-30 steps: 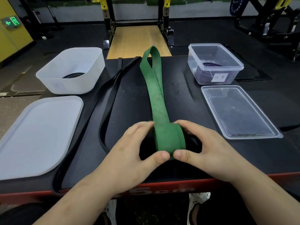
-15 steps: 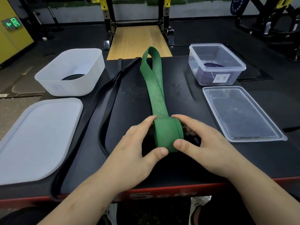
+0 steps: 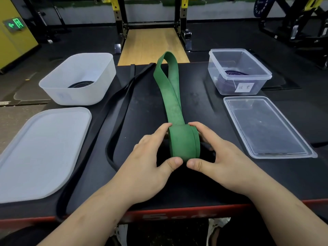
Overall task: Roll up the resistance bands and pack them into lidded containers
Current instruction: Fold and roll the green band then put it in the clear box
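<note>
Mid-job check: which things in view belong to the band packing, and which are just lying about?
Job: green band, gripped by left hand and right hand; black band; white tub, white lid; clear tub, clear lid.
Lying about: rack uprights, wooden platform, exit sign, weight plate.

Green band [image 3: 174, 110] half-rolled, tail flat; black band [image 3: 124, 88] unrolled beside it.

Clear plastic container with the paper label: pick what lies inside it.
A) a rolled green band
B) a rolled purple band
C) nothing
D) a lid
B: a coiled purple band lies in the clear labelled container; the green rubber band is gripped by left hand and right hand.
</note>
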`<act>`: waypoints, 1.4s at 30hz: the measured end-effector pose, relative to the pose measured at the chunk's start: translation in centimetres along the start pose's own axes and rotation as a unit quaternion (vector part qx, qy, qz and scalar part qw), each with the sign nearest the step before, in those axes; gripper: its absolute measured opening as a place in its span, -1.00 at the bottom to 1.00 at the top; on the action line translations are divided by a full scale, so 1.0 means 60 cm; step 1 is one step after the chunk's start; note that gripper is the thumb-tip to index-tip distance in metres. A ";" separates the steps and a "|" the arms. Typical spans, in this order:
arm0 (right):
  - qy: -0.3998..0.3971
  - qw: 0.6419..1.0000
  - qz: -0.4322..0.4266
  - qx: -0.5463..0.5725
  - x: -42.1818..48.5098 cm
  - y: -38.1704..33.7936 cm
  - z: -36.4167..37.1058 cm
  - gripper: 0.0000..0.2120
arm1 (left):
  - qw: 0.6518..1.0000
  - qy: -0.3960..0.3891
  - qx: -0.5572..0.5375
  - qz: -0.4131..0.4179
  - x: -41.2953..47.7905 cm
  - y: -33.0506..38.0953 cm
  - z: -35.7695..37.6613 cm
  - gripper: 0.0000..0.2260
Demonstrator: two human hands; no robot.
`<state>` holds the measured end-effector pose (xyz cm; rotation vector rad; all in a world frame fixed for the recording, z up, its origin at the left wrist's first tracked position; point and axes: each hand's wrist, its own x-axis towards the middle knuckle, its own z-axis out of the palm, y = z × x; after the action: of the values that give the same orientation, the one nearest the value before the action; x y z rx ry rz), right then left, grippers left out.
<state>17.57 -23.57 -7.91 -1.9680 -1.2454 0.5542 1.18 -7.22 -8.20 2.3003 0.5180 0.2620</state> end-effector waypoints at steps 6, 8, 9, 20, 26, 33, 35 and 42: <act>0.024 0.999 -0.033 -0.005 -0.017 -0.006 -0.001 -0.42 | 1.000 0.001 -0.012 0.016 -0.016 -0.001 -0.002 -0.46; 0.020 0.999 -0.043 0.005 -0.031 -0.010 -0.004 -0.48 | 0.999 -0.007 -0.020 0.023 -0.030 0.001 -0.001 -0.47; 0.020 0.999 -0.044 0.007 -0.037 -0.012 -0.004 -0.49 | 0.999 -0.009 -0.023 0.026 -0.037 0.002 -0.001 -0.45; 0.039 0.998 -0.042 0.038 -0.036 0.004 0.002 -0.19 | 0.999 0.005 -0.022 0.034 -0.030 -0.003 0.002 -0.29; 0.039 0.999 -0.030 -0.003 -0.015 0.002 0.005 -0.33 | 0.999 0.016 -0.035 0.033 -0.022 -0.009 0.003 -0.24; 0.045 0.999 -0.010 0.012 -0.014 -0.004 0.003 -0.18 | 0.999 0.024 -0.037 0.020 0.000 -0.013 0.001 -0.31; 0.038 0.999 -0.010 0.003 -0.011 -0.005 0.001 -0.21 | 0.999 0.024 -0.040 0.022 0.002 -0.012 0.001 -0.32; 0.029 0.999 -0.026 -0.001 -0.006 -0.002 0.002 -0.34 | 0.997 0.032 -0.056 0.035 0.004 -0.007 -0.003 -0.42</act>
<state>17.23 -23.82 -7.92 -1.9346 -1.2565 0.4665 1.19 -6.71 -8.36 2.2102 0.4429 0.3894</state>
